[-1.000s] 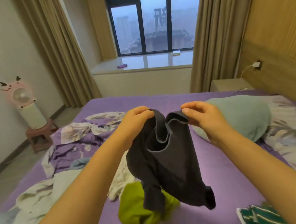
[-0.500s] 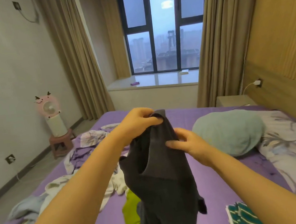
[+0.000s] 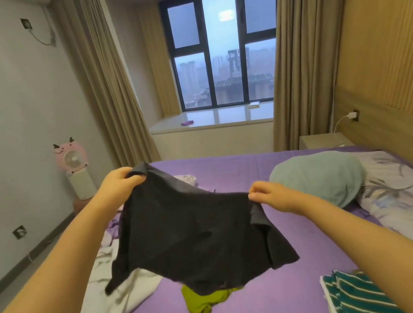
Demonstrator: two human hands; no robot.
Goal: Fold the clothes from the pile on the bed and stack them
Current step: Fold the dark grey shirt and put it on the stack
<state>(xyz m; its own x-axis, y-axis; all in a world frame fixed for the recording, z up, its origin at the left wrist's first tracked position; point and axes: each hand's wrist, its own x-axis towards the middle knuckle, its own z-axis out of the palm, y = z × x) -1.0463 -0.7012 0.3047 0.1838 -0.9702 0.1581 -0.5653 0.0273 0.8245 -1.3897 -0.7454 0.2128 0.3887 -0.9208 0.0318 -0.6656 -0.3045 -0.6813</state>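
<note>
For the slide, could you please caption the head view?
Both hands, left and right, hold a dark garment spread above the purple bed.

You have the dark grey garment (image 3: 190, 229) spread wide in the air over the purple bed (image 3: 264, 309), its top edge slanting down from your left hand (image 3: 120, 182) to your right hand (image 3: 274, 195), each pinching a corner. Its lower hem hangs loose and rumpled. Directly beneath it lies a crumpled lime-green piece (image 3: 204, 302). To your left sits the pile, pale white and floral cloth (image 3: 104, 288), unfolded. Near your right forearm rests a folded green-and-white striped item (image 3: 357, 297).
</note>
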